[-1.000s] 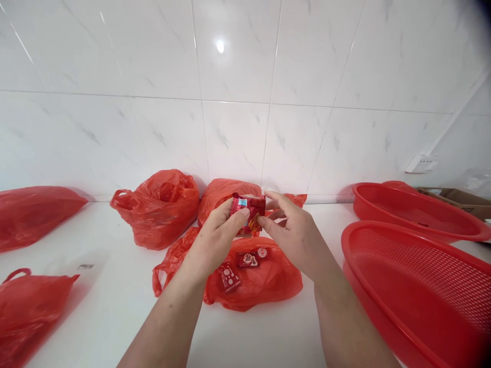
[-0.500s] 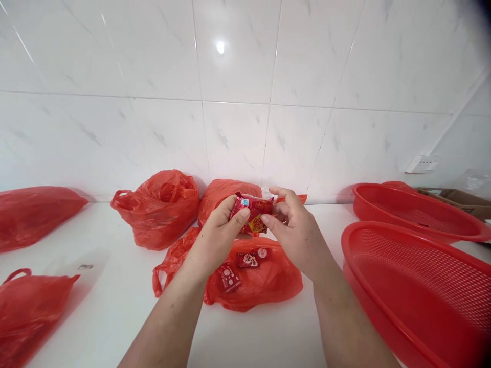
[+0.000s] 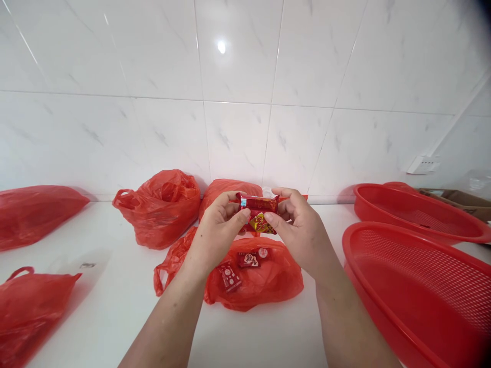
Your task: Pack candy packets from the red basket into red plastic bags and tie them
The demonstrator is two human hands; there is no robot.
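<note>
Red wrapped bundle [image 3: 258,203], apparently two or more packets pressed together, is held up in front of the person between left hand [image 3: 218,232] and right hand [image 3: 303,235]. Its long axis runs crosswise, from one hand to the other, roughly parallel to the wall [image 3: 238,143]; a yellow-printed face shows below the red upper edge. Neither hand is nearer: left hand grips the left end, thumb on the near face, fingers behind; right hand is closed on the right end in the same manner, thumb at the yellow print. Open bag [image 3: 276,294] lies on the desk [image 3: 253,340] below the bundle and nearer the person; exact height between them cannot be told. Inside it, two loose packets: dark packet [image 3: 249,259] towards the far side, spotted packet [image 3: 230,278] towards the left. Further out: handled bag [image 3: 164,220] to the left, rear bag [image 3: 230,187] behind the left hand, near basket [image 3: 402,286] and far basket [image 3: 406,209] well to the right, both red.
</note>
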